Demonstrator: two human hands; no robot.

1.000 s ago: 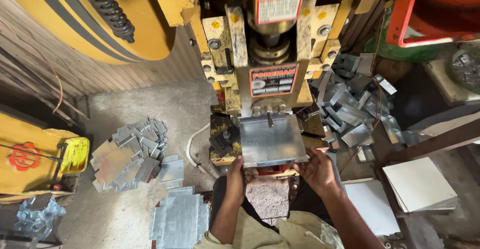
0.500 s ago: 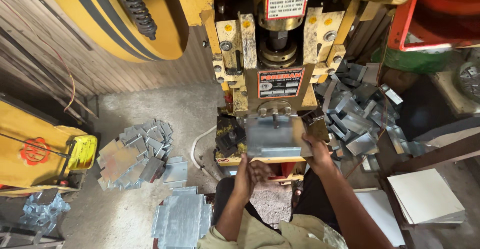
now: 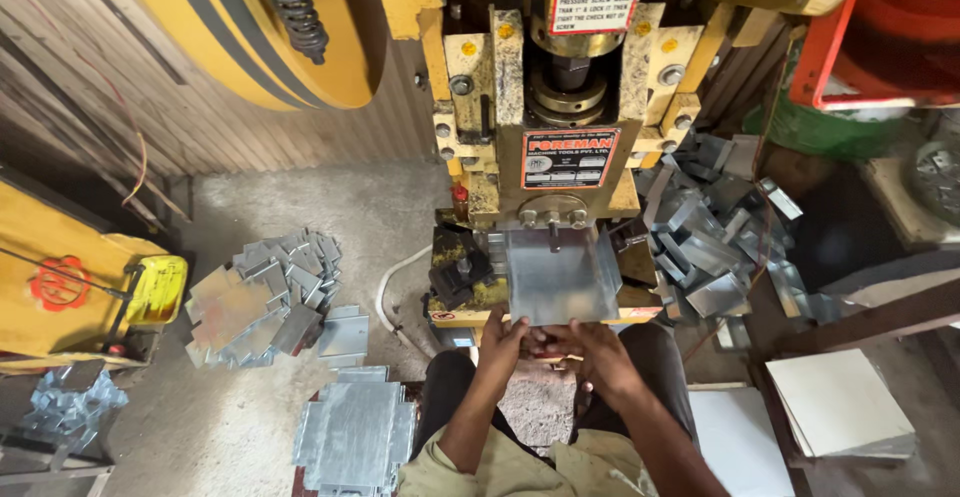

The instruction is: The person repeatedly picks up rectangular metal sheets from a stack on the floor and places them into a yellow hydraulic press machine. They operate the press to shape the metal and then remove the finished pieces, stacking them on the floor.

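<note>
A grey metal sheet (image 3: 556,275) with both side edges bent up lies on the bed of a yellow power press (image 3: 560,87), just under the ram. My left hand (image 3: 500,345) grips the sheet's near edge with its fingertips. My right hand (image 3: 592,353) is close beside it, fingers curled at the same near edge. Both hands meet at the front of the press bed, above my lap.
A heap of bent metal pieces (image 3: 705,242) lies right of the press. Flat cut blanks (image 3: 265,297) are piled on the floor at left, with a neat stack (image 3: 352,435) nearer me. A big yellow flywheel (image 3: 270,27) hangs upper left. White boards (image 3: 835,407) lie at right.
The sheet now sits further in under the ram. My right hand has left the sheet's right side and joined the left hand at the near edge.
</note>
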